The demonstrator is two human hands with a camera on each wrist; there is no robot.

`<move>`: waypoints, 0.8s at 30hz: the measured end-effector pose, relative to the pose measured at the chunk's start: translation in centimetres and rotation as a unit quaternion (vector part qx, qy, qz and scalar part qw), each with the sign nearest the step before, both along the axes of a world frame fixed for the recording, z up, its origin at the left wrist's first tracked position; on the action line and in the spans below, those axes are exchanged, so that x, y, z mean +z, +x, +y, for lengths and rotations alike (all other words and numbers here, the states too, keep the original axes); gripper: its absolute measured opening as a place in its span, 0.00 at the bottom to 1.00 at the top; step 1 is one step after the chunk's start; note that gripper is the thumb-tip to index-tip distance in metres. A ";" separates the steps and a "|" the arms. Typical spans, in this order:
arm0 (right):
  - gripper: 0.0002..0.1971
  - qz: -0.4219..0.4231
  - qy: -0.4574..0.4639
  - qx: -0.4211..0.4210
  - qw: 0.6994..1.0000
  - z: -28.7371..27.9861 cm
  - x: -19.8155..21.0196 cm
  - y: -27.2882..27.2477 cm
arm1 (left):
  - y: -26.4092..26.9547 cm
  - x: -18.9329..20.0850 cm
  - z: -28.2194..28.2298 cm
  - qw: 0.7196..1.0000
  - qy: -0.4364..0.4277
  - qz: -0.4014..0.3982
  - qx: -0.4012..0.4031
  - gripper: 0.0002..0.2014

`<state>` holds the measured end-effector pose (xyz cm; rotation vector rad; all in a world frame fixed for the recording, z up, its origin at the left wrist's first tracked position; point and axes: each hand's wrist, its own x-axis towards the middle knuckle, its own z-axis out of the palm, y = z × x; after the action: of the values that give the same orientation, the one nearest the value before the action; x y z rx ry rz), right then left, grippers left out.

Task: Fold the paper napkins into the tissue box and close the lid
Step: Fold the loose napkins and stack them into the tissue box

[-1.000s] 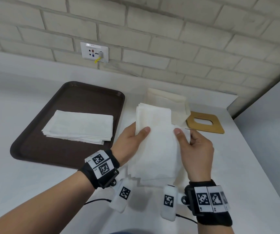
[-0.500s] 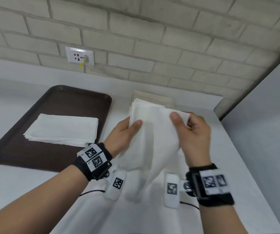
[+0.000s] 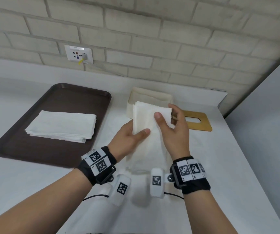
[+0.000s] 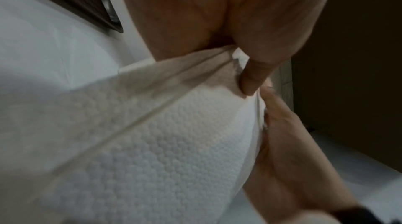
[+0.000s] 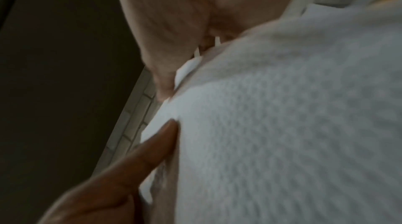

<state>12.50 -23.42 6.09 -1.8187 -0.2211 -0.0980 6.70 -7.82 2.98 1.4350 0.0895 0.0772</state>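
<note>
Both hands hold a bundle of white embossed napkins [image 3: 148, 122] upright above the table, in front of the cream tissue box [image 3: 150, 97]. My left hand [image 3: 130, 137] grips the bundle's left edge, thumb on its front. My right hand [image 3: 171, 125] pinches the right edge near the top, thumb on the front, fingers behind. The bundle bows along its length and its lower end hangs toward the table. The left wrist view shows the napkins [image 4: 152, 141] creased under a fingertip; the right wrist view shows the napkins [image 5: 282, 124] blurred. The wooden lid [image 3: 196, 121] with its slot lies flat right of the box.
A dark brown tray [image 3: 55, 102] at the left carries a flat stack of white napkins [image 3: 61, 126]. A brick wall with a socket plate [image 3: 78, 54] runs behind. A grey wall panel [image 3: 270, 115] bounds the table's right edge. Thin black cables trail near my wrists.
The bundle has been squeezed narrower, my hands coming closer together on it. My right hand shifted left and its thumb slid further onto the front. The camera view tilted down slightly.
</note>
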 end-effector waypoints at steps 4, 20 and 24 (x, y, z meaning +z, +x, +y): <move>0.31 0.115 0.053 0.136 0.983 -2.1 -2.3 -1.0 | 0.3 0.2 -0.1 0.999 -0.020 -0.019 0.039 0.16; 0.34 0.106 -0.040 0.223 0.968 -4.4 -4.1 -2.2 | 2.1 -0.3 1.2 0.997 0.015 -0.069 -0.028 0.17; 0.20 0.071 0.050 0.134 0.987 -2.1 -3.4 -1.4 | 2.1 -1.1 0.5 0.994 0.065 -0.053 -0.068 0.22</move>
<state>11.09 -25.48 2.64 -1.6727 -0.3518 0.2066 8.84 -7.28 1.85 1.5595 -0.1026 0.0475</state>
